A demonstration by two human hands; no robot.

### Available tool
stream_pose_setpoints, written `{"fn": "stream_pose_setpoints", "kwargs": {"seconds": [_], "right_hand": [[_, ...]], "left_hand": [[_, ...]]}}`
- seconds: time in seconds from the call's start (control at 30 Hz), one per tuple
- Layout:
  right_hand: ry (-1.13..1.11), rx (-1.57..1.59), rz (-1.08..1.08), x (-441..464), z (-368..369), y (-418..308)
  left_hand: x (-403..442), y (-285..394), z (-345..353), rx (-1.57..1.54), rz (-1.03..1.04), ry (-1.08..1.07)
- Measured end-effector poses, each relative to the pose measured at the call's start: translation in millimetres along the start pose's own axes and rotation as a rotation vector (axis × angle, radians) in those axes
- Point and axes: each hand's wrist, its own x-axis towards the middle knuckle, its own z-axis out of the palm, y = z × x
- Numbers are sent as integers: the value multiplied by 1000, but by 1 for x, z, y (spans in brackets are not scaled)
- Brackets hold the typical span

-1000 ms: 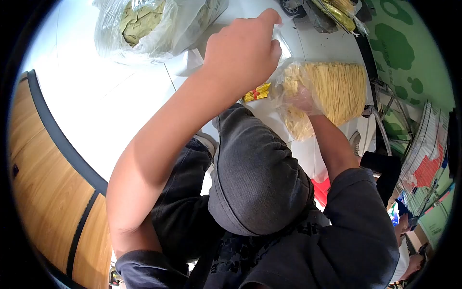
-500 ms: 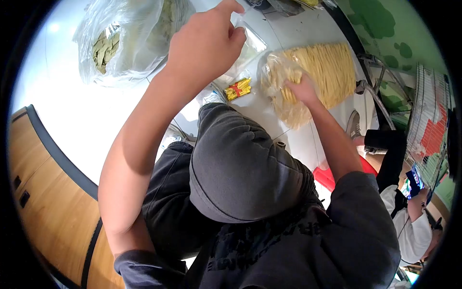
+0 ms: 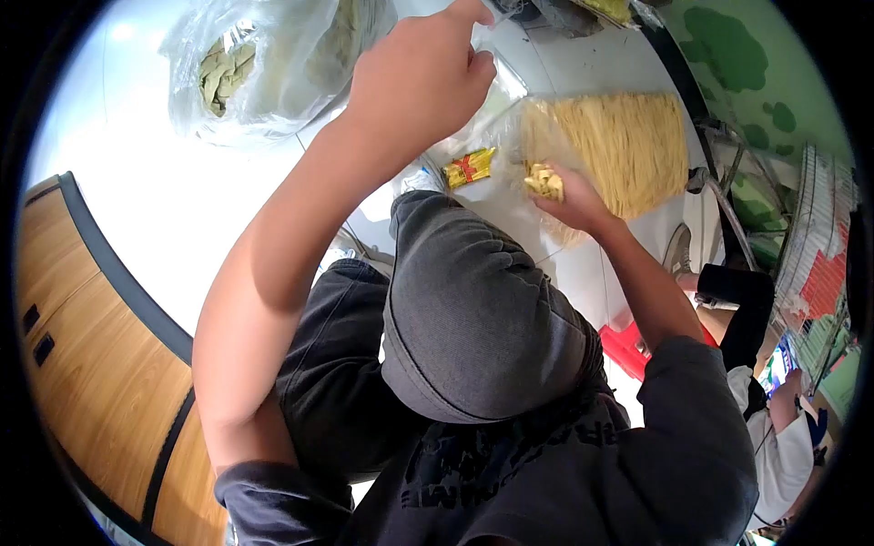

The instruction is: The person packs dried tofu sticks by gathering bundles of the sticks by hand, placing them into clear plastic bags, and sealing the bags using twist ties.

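My left hand (image 3: 423, 77) is raised at the upper middle, its thumb and forefinger closed on a clear plastic bag (image 3: 505, 86) that hangs beside it. Lower and to the right, my right hand (image 3: 575, 198) is closed around a bunch of pale yellow strips (image 3: 544, 182), whose ends point toward the camera. Just behind that hand, a large clear bag full of long yellow strips (image 3: 628, 150) lies on the floor, its mouth toward the hand. Between my two hands a small yellow bundle with a red tie (image 3: 469, 168) rests on the floor.
A big translucent bag of dried leaves (image 3: 228, 77) stands at the upper left. Wooden cabinets (image 3: 109, 346) curve along the left. On the right are a wire rack (image 3: 810, 264), a metal-legged frame, a red stool (image 3: 626, 350) and another person (image 3: 783, 455). More packages lie at the top.
My right hand has come out of the large bag's mouth with a bunch of strips in it. My left hand stays raised with the clear bag. The whole view has shifted a little.
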Motion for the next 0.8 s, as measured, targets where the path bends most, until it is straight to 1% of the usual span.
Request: {"fn": "stream_pose_setpoints", "kwargs": {"seconds": [0.03, 0.07, 0.1, 0.13, 0.17, 0.23, 0.27, 0.3, 0.37, 0.4, 0.47, 0.5, 0.57, 0.6, 0.67, 0.7, 0.77, 0.8], "right_hand": [[67, 70, 22, -8, -5, -7], [67, 73, 27, -13, -6, -8], [131, 84, -6, -16, -6, -9], [195, 97, -41, -19, -6, -10], [192, 106, -38, -17, -8, -11], [206, 167, -42, -3, -16, -7], [274, 134, -180, 8, -20, -2], [272, 139, -176, 23, -21, 3], [412, 65, -65, 53, -20, 8], [408, 69, -61, 71, -20, 12], [291, 4, -74, 102, -23, 18], [286, 5, -76, 111, -23, 13], [229, -58, -24, 130, -18, 3], [220, -55, -27, 136, -22, -5], [292, 32, 80, 147, -32, -20], [283, 31, 75, 157, -31, -17], [262, -214, 18, 168, -28, -6], [262, -223, 20, 165, -36, -8]], "left_hand": [[0, 2, 1, 2, -18, -22], [-1, 2, 3, 4, -35, -41], [-2, 1, 5, 5, -35, -49], [-4, -1, 7, 7, 12, -27], [-6, -3, 8, 10, 59, -6], [-4, -2, 10, 19, 52, -14], [-3, -2, 12, 22, 48, -9], [-4, -2, 14, 22, 47, -16], [-5, -1, 15, 16, 54, -5], [-5, -1, 16, 16, 51, -11], [-2, -2, 17, 11, 68, -6], [-1, -3, 17, 12, 62, -6], [0, -6, 17, 8, 48, 4], [0, -9, 17, 10, 38, 3], [2, -14, 18, 29, 57, 36], [2, -16, 17, 31, 47, 39], [5, -17, 15, 11, 49, 39], [5, -16, 15, 3, 50, 44]]}}
